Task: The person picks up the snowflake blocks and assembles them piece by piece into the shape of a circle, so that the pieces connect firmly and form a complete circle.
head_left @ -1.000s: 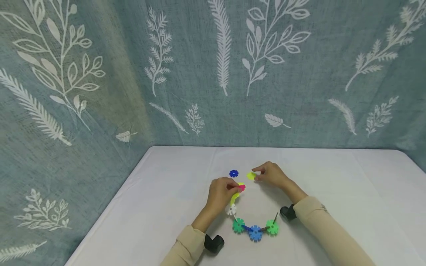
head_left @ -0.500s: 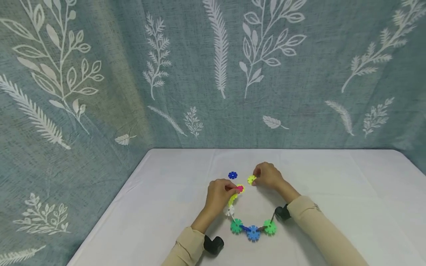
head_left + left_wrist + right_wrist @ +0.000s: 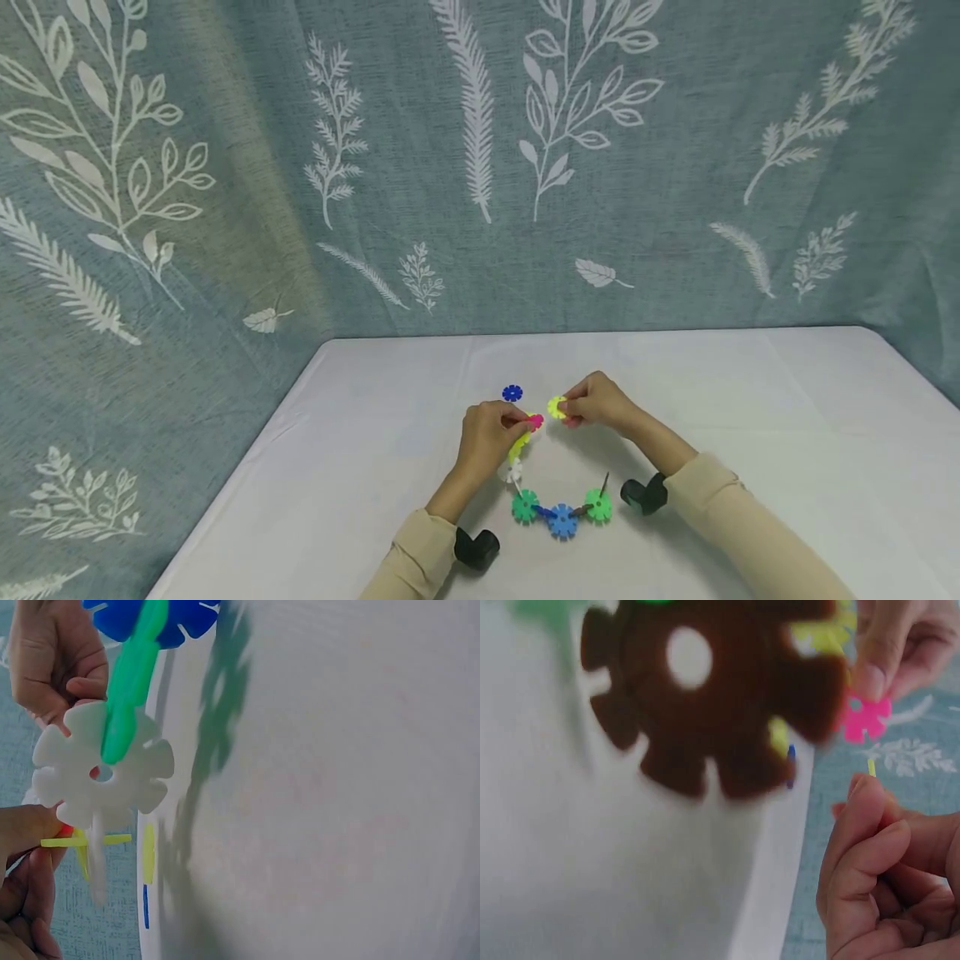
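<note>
Yellow-green and toothed, the loose disc (image 3: 556,407) is sitting pinched in my right hand (image 3: 596,402) above the white table (image 3: 750,433), just beside the pink disc (image 3: 536,420) my left hand (image 3: 486,433) is pinching at the chain's (image 3: 558,508) upper end.

Left wrist: a white disc (image 3: 97,769) is filling the frame, fingers (image 3: 26,825) gripping beneath.

Right wrist: a brown disc (image 3: 712,690) is looming blurred; my curled right fingers (image 3: 877,855) are pinching a thin yellow edge (image 3: 871,766).

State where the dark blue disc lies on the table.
In the head view the dark blue disc lies alone on the table, just beyond the left hand.
</note>
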Demonstrator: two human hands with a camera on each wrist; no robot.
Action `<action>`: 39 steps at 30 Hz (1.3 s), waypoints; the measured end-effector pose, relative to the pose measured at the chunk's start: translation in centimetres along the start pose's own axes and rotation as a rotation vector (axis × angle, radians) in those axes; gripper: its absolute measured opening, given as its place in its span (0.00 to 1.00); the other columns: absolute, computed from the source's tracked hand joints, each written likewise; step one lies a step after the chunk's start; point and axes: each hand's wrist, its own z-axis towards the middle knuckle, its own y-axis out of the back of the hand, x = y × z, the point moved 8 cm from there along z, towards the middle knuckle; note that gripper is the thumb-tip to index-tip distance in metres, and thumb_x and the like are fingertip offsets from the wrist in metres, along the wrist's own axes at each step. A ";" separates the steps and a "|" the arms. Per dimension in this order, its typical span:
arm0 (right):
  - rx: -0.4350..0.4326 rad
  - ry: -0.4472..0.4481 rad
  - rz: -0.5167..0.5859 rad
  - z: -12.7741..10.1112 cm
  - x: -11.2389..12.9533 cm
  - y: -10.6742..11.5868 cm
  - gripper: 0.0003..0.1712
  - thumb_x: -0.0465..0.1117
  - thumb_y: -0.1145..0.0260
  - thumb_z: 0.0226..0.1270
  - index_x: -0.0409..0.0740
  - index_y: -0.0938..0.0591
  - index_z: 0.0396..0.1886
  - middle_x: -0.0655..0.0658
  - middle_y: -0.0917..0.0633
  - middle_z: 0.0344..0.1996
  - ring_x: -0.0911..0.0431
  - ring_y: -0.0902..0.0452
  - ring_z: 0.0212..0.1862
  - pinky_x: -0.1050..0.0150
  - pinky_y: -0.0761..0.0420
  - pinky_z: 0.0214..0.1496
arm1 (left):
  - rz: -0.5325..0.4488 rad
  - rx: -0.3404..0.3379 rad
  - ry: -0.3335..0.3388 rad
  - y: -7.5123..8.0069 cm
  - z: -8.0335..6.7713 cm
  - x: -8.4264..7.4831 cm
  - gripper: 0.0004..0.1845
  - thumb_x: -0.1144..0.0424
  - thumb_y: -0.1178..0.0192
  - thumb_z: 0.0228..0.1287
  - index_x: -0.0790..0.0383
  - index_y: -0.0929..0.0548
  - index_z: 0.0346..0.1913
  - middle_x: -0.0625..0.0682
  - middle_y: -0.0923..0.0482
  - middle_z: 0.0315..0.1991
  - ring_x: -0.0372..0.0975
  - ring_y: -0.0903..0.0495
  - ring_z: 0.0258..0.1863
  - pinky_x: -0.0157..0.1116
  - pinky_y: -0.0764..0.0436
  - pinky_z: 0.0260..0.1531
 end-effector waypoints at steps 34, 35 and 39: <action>0.299 0.188 0.106 0.2 2.0 -4.3 0.13 0.37 0.38 0.62 0.28 0.17 0.38 0.43 0.13 0.24 0.64 0.20 0.24 0.68 0.22 0.29 | -0.339 0.243 0.333 0.1 0.4 3.8 0.09 0.67 0.35 0.54 0.72 0.16 0.33 0.60 0.16 0.29 0.34 0.22 0.26 0.29 0.23 0.29; 0.316 0.201 0.090 0.3 2.1 -4.4 0.13 0.36 0.38 0.62 0.28 0.17 0.39 0.42 0.13 0.26 0.64 0.20 0.25 0.68 0.22 0.29 | -0.337 0.244 0.352 0.1 0.2 4.1 0.09 0.67 0.35 0.53 0.72 0.16 0.33 0.60 0.16 0.28 0.34 0.22 0.26 0.29 0.23 0.30; 0.302 0.270 -0.055 0.6 2.1 -3.9 0.13 0.31 0.41 0.62 0.29 0.19 0.44 0.43 0.17 0.21 0.65 0.30 0.21 0.71 0.31 0.24 | -0.388 0.231 0.460 0.4 -0.7 5.5 0.09 0.68 0.36 0.54 0.74 0.16 0.33 0.60 0.16 0.27 0.38 0.19 0.28 0.34 0.22 0.33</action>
